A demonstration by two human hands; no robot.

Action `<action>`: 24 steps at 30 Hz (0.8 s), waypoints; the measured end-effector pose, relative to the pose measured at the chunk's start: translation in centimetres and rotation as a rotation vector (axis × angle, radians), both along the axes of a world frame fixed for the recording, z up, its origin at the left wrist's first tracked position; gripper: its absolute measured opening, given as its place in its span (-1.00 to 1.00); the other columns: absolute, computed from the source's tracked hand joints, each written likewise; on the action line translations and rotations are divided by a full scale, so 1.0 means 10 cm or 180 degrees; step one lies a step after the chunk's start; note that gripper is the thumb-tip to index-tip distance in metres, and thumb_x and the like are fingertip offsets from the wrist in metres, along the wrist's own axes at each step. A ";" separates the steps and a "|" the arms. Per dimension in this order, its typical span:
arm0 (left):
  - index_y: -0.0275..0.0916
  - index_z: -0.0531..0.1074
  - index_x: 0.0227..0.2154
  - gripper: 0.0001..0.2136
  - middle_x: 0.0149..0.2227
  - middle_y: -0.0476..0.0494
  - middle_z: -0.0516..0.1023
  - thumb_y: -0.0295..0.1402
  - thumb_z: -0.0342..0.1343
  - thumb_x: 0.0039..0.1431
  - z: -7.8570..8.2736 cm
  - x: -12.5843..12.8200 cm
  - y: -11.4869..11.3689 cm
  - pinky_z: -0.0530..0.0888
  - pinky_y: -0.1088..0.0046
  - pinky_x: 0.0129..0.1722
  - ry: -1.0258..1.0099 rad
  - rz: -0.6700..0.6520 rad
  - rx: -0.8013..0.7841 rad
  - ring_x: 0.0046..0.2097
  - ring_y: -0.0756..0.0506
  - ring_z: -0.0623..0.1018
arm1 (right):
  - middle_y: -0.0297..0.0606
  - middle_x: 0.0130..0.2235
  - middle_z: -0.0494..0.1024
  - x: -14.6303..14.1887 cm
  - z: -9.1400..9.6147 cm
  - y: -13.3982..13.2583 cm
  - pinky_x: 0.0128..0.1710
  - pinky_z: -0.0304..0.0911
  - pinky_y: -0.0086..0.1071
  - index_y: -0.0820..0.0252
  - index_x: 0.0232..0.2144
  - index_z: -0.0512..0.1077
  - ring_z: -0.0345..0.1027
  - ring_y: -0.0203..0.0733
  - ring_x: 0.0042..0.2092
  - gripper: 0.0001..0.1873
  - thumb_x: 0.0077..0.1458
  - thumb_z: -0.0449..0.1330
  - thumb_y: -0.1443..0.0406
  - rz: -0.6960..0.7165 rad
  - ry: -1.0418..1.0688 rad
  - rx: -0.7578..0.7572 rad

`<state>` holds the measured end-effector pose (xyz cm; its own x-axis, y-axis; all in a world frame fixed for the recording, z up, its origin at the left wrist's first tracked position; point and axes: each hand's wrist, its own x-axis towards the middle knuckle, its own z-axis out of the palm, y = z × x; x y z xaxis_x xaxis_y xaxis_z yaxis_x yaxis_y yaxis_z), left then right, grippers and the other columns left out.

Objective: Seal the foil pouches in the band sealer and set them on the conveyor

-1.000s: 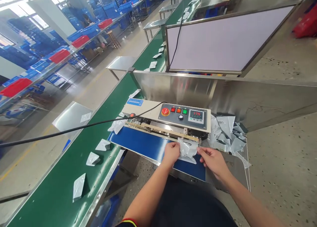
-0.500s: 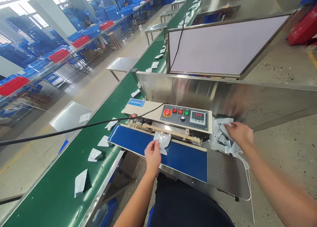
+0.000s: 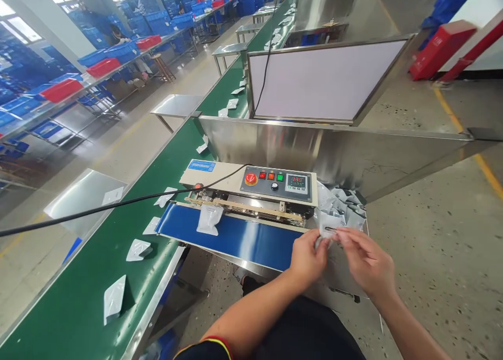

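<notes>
Both my hands meet over the right end of a band sealing machine (image 3: 251,184). Between them is a small silvery plastic pouch (image 3: 325,230). My left hand (image 3: 310,255) pinches its left side, and my right hand (image 3: 365,260) pinches its right edge near the top. Behind them lies a pile of similar pouches (image 3: 346,205) at the machine's right end. Another pouch (image 3: 209,220) stands at the sealing band, over the blue belt (image 3: 243,239), away from both hands.
A green conveyor (image 3: 78,292) carrying several scattered pouches runs diagonally on the left. A black cable (image 3: 118,205) crosses over it to the sealer. A metal panel (image 3: 267,145) stands behind the machine, with a white board (image 3: 322,82) beyond. Red and blue bins line a far bench.
My left hand has left the pouch on the blue belt and moved right to join my right hand. That pouch has travelled left along the sealer. My right hand has drawn a pouch off the pile.
</notes>
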<state>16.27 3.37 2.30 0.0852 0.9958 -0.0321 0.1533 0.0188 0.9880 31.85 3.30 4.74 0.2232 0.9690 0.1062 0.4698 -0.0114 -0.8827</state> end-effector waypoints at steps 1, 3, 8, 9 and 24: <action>-0.19 0.72 -0.05 -0.65 -0.12 -0.23 0.76 -0.10 0.10 0.50 -0.03 -0.03 -0.03 0.59 0.26 0.06 -0.0112 0.0027 -0.0173 -0.09 -0.23 0.66 | -0.02 0.01 0.73 0.05 -0.04 -0.04 0.00 0.54 -0.12 0.09 -0.11 0.69 0.64 0.11 -0.05 -0.43 0.30 0.26 -0.23 -0.0271 0.0142 -0.0042; -0.28 0.71 -0.14 -0.52 -0.23 -0.21 0.72 0.05 0.09 0.49 -0.11 -0.12 -0.09 0.55 0.32 -0.09 -0.0420 0.0036 -0.0482 -0.20 -0.18 0.60 | -0.01 -0.05 0.73 0.15 -0.15 -0.06 -0.11 0.56 -0.15 0.14 -0.02 0.67 0.64 0.11 -0.11 -0.30 0.17 0.35 -0.29 -0.0523 0.0433 -0.0390; -0.35 0.70 -0.31 -0.40 -0.34 -0.17 0.64 0.14 0.06 0.47 -0.25 -0.26 -0.19 0.48 0.38 -0.21 -0.0683 -0.0065 -0.0660 -0.30 -0.11 0.49 | -0.22 -0.51 0.55 0.19 -0.43 -0.08 -0.42 0.40 -0.26 0.16 -0.32 0.67 0.42 -0.07 -0.45 -0.31 -0.06 0.46 -0.33 0.0351 0.0926 -0.1241; -0.33 0.70 -0.33 -0.43 -0.34 -0.16 0.64 0.11 0.09 0.46 -0.28 -0.26 -0.18 0.48 0.37 -0.19 -0.0596 0.0062 -0.0621 -0.29 -0.11 0.49 | -0.23 -0.53 0.52 0.17 -0.46 -0.09 -0.46 0.35 -0.28 0.16 -0.37 0.66 0.36 -0.11 -0.48 -0.33 -0.07 0.47 -0.32 0.0305 0.0959 -0.1290; -0.33 0.66 -0.48 -0.69 -0.45 -0.17 0.63 -0.15 0.50 0.04 -0.74 -0.58 0.23 0.50 0.33 -0.26 -0.1475 0.0989 -0.2189 -0.41 -0.08 0.52 | -0.19 -0.60 0.45 -0.32 -0.52 0.22 -0.62 0.24 -0.31 0.18 -0.52 0.57 0.29 -0.14 -0.55 -0.44 -0.29 0.50 -0.17 -0.0218 0.1171 -0.1849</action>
<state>10.47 5.65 -5.12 -0.0330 0.7490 -0.6618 -0.3706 0.6058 0.7040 28.62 5.50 -0.43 0.2079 0.8283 -0.5203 0.1222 -0.5497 -0.8264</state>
